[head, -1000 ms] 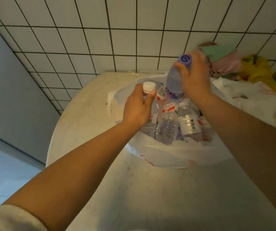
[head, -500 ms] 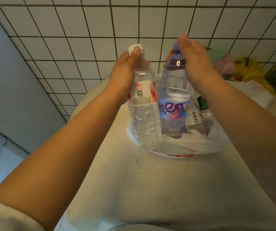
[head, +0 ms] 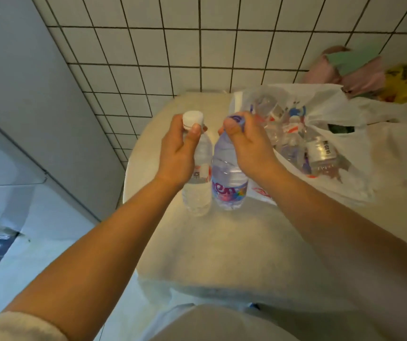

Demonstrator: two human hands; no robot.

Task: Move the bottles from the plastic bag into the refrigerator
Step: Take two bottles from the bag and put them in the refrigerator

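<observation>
Two bottles out: I hold both over the table (head: 222, 254), bag at two o'clock.
Left hand (head: 178, 156): fingers wrapped round the white-capped bottle (head: 197, 193) neck.
Right hand (head: 249, 148): pinching the purple-capped bottle (head: 229, 185) top.
Handling: full, heavyish, slick; I'd grip necks.
Plastic bag (head: 345, 183): several bottles left, count unclear.

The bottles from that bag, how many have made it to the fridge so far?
None that this view shows. Two are out: the left hand holds a white-capped bottle, the right hand a purple-capped bottle, both over the counter. Several more still lie in the plastic bag. All still need carrying to the refrigerator.
</observation>
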